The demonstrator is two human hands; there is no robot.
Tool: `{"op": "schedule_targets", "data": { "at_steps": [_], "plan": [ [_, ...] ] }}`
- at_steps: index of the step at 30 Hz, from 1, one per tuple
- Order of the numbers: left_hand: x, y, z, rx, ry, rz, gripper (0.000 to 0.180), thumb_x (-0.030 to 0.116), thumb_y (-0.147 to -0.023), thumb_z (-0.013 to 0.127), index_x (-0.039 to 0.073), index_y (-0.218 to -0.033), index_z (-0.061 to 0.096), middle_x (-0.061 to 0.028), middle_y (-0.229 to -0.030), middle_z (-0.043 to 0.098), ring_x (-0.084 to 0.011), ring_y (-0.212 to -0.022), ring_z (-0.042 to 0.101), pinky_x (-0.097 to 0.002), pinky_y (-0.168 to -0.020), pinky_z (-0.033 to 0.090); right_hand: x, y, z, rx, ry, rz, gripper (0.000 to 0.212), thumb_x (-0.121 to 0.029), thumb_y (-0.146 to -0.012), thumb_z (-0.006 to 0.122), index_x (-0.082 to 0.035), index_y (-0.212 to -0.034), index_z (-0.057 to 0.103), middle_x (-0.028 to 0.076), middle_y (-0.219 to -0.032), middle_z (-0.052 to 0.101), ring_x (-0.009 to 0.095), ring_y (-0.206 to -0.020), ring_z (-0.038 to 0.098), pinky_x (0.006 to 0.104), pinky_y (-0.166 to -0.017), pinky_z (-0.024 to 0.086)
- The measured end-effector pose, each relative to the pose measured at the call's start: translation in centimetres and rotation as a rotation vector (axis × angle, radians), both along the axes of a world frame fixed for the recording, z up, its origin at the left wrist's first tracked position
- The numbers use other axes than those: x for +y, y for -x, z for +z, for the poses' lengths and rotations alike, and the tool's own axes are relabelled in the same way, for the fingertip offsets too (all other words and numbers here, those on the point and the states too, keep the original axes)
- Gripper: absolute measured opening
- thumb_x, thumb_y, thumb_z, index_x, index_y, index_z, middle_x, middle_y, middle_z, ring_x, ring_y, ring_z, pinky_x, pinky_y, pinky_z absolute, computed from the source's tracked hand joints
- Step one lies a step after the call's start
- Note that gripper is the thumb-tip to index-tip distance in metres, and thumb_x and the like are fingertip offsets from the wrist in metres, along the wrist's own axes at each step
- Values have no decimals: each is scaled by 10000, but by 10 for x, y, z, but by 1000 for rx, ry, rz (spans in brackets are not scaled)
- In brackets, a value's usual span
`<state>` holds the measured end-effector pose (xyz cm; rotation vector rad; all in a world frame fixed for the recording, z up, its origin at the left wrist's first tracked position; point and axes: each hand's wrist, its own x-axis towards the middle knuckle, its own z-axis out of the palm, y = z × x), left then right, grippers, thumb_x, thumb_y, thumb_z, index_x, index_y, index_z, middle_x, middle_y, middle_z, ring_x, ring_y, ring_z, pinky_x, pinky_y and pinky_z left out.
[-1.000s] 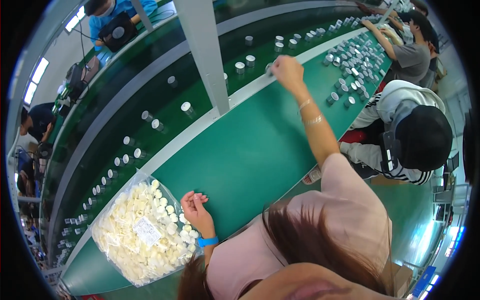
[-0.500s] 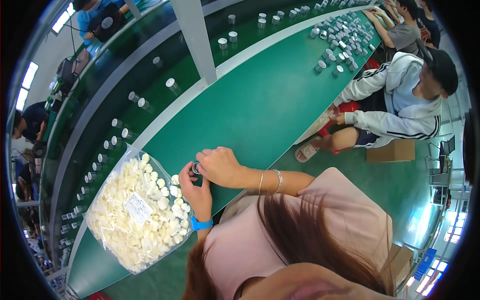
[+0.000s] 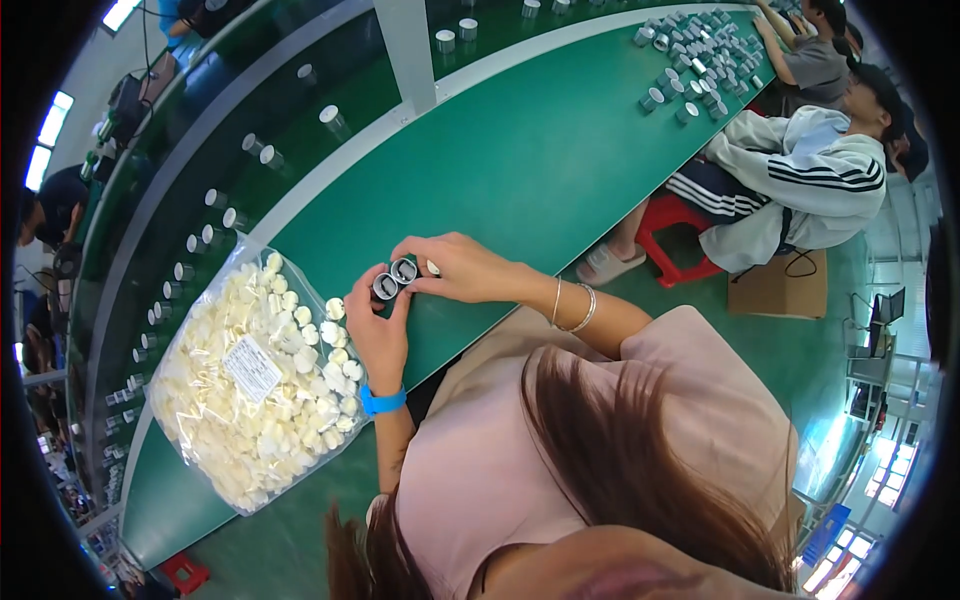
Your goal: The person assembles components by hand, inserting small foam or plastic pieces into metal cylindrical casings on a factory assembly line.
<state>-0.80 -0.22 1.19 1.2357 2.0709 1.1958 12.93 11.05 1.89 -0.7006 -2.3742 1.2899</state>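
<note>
Two small silver metal cans stand side by side between my hands, their dark open ends facing up. My left hand, with a blue wristband, has its thumb and fingers curled round the left can. The right can is pinched between the thumb and fingers of my right hand. A small white piece shows against my right fingers. Close beside my left hand lies a clear plastic bag full of cream-white pieces, with several loose ones at its mouth.
Several silver cans cluster at the table's far right. More cans line the dark green conveyor beyond the pale rail. A metal post rises from that rail. To my right, a person sits by a red stool.
Two cans now show between my hands, where one was visible. My right hand has moved away from me and no longer covers them. The seated person has straightened up.
</note>
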Motion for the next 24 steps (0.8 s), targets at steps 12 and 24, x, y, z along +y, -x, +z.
{"op": "schedule_targets", "data": {
  "at_steps": [12, 24],
  "plan": [
    [1, -2, 0, 39, -47, 1, 576, 27, -674, 779, 34, -1206, 558, -44, -989, 597, -131, -721, 487, -252, -635, 428, -5, -6, -2, 57, 134, -102, 470, -272, -775, 758, -85, -1144, 534, 61, -667, 570, 204, -596, 568, 325, -560, 439],
    [-14, -10, 36, 69, -75, -18, 662, -13, -657, 766, 60, -1257, 495, -94, -1172, 500, -170, -834, 526, -273, -659, 464, 52, -176, 169, 584, -219, -458, 390, -135, -729, 766, -106, -1094, 632, -22, -809, 570, 98, -703, 525, 206, -627, 413]
  ]
}}
